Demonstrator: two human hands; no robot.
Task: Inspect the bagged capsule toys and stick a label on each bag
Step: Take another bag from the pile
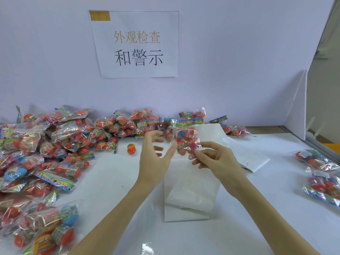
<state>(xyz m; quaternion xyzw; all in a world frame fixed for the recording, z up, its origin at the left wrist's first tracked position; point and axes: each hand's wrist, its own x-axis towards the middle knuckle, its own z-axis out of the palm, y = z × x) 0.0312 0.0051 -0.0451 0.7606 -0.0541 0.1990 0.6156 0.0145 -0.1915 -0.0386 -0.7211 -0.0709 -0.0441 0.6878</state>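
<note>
2 hands hold 1 bag of capsule toys (182,137) above the white table (114,181) — the right hand (215,161) pinches its lower edge, the left hand (154,153) has fingers spread and loosely curved, thumb touching the bag. A heap of bags (46,144) lies left; a loose capsule (131,149) sits nearby.

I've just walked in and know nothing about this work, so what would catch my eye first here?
Probably the big heap of bagged capsule toys, mostly red-orange, covering the table's left side. Mid-table, the right hand pinches the lower edge of one raised bag while the left hand hovers open beside it. On the wall behind hangs a paper sign with large Chinese characters.
</note>
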